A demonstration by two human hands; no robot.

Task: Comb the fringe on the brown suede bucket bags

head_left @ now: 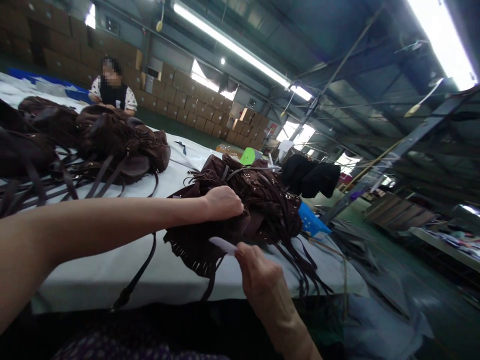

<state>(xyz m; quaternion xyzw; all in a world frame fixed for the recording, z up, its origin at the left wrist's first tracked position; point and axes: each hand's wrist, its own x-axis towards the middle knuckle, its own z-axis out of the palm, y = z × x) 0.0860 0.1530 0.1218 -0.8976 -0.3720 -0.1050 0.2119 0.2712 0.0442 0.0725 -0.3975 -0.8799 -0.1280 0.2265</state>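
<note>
Bag (193,242) on tbl (93,270), more bags (123,142) to L, boxes (195,107) behind.

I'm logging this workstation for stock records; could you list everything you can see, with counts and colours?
Strapped bag: 1, dark brown, under left hand
Flat piece: 1, whitish, in right hand
Left bag pile: several, dark brown, table's left
Right bag pile: several, dark brown, beyond the hands
Table: 1, white-covered, foreground
Blue package: 1, blue, right of right pile
Green item: 1, bright green, behind right pile
Black bundle: count unclear, black, past right pile
Co-worker: 1, black-and-white clothing, back left
Cardboard boxes: many, brown, back wall
Tube lights: several, white, ceiling
Left hand: 1, bare, on bag
Right hand: 1, bare, near edge
</note>
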